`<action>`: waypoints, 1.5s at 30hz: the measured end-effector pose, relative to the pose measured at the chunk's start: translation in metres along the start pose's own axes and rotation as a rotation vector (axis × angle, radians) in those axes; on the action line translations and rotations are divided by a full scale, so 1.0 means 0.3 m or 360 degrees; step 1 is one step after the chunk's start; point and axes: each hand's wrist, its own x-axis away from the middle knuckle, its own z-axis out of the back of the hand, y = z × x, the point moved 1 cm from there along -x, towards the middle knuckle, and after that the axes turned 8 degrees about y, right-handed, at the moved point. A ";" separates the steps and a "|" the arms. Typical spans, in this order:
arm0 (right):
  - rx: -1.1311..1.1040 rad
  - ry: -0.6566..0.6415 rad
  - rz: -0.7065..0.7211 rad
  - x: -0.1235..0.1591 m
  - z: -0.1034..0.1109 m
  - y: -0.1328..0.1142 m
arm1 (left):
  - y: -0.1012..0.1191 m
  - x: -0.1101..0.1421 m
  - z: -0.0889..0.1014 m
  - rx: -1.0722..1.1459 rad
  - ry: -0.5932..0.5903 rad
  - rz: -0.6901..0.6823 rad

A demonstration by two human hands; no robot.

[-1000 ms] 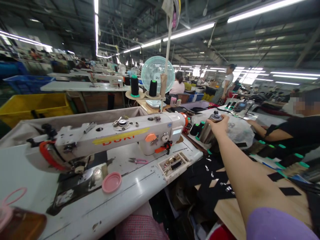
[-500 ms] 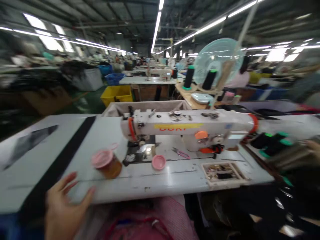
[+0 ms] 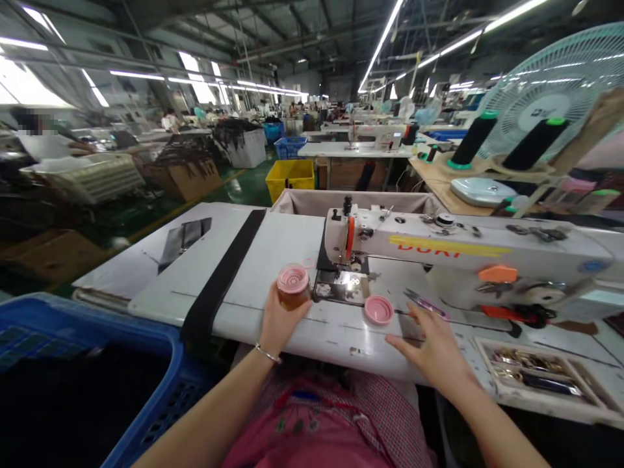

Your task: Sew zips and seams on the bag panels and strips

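Note:
My left hand (image 3: 281, 318) is wrapped round a clear tea bottle (image 3: 293, 286) with amber liquid and a pink strainer top, upright on the white sewing table (image 3: 292, 227). Just right of the needle plate lies a round pink lid (image 3: 379, 310), inner side up. My right hand (image 3: 433, 351) hovers over the table edge beside that lid, fingers apart and nothing in them. Behind its fingertips lies a pair of small pink-handled scissors (image 3: 425, 303). The white sewing machine (image 3: 458, 250) stands behind these things.
A black strip (image 3: 224, 273) crosses the table on the left. A parts tray (image 3: 541, 377) sits at right. A blue basket (image 3: 166, 364) with dark cloth stands at lower left. Thread cones (image 3: 472, 140) and a fan (image 3: 550, 97) are at back right.
My left hand has reached the tea bottle and closed round it. My right hand has come in from the far right to near the pink lid. The view has turned left.

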 end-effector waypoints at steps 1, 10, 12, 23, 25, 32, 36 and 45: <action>-0.0021 -0.0014 0.0017 -0.011 -0.068 -0.035 | 0.002 0.002 0.001 0.0006 -0.0001 -0.0006; -0.0364 -0.0234 0.0441 -0.139 -0.039 -0.378 | 0.000 0.029 0.007 0.0270 -0.0075 -0.0017; -0.0295 -0.0218 0.0685 -0.188 0.007 -0.485 | -0.006 0.028 0.008 0.0336 -0.0104 -0.0024; 0.0110 -0.1055 0.1376 -0.440 -0.006 -0.834 | -0.028 0.031 0.008 0.0515 -0.0191 -0.0019; 0.0049 -0.1171 0.1564 -0.456 -0.018 -0.862 | -0.032 0.032 0.006 0.0501 -0.0188 -0.0017; 0.0301 -0.1141 0.1440 -0.471 -0.046 -0.891 | -0.043 0.029 0.001 0.0444 -0.0173 -0.0063; 0.0382 -0.1008 0.1270 -0.449 -0.042 -0.878 | -0.042 0.027 0.005 0.0461 -0.0170 -0.0096; -0.0031 -0.1207 0.1538 -0.476 -0.019 -0.843 | -0.048 0.033 -0.007 0.0394 -0.0126 -0.0032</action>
